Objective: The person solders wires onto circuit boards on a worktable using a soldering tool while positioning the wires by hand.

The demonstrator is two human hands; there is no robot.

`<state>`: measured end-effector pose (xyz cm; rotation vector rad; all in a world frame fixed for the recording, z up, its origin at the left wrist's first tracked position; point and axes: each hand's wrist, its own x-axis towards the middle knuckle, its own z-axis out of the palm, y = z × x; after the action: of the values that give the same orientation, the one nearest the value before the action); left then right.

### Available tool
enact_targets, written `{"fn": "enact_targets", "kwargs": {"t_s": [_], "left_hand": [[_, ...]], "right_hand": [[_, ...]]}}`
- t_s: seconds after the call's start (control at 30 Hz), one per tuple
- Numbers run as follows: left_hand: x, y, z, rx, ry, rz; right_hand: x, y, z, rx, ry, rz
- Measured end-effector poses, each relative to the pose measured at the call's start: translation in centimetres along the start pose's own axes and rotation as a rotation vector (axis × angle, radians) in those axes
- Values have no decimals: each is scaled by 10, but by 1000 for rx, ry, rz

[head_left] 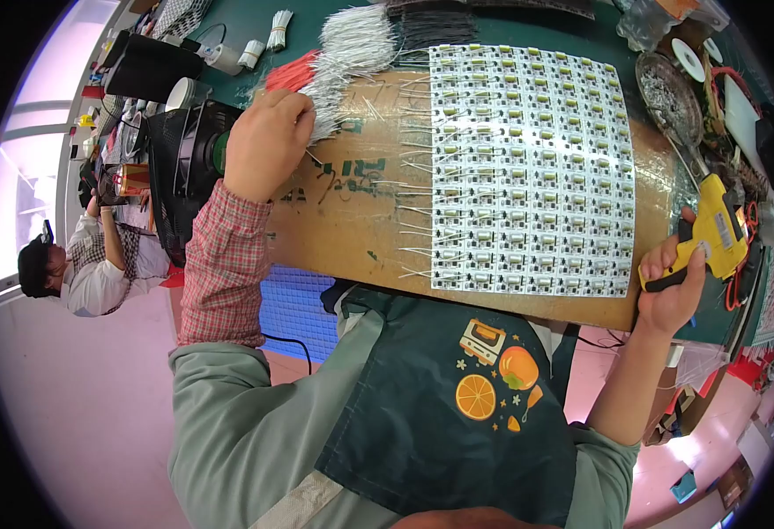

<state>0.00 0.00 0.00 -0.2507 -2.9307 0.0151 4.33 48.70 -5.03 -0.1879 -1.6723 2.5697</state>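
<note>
one left hand (268, 143), palm down, curled beside white wires (357, 42), grip unclear; right hand (674, 286) clenched around yellow gun-shaped tool (724, 225).

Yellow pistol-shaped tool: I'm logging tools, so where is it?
The yellow pistol-shaped tool is at the head view's right, in the right hand, right of the white circuit-board sheet.
</note>
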Motion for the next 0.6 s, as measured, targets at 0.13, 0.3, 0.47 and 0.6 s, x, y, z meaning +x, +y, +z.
{"fn": "enact_targets", "kwargs": {"t_s": [0.13, 0.3, 0.47, 0.6], "left_hand": [[-5, 9, -7, -240, 57, -53], [-8, 13, -10, -371, 31, -117], [-8, -4, 4, -192, 27, -37], [-9, -7, 4, -173, 13, -1]], "right_hand": [[-2, 1, 5, 25, 3, -2], [-2, 2, 6, 35, 8, 2], [-2, 1, 8, 35, 9, 0], [-2, 1, 10, 20, 31, -3]]}}
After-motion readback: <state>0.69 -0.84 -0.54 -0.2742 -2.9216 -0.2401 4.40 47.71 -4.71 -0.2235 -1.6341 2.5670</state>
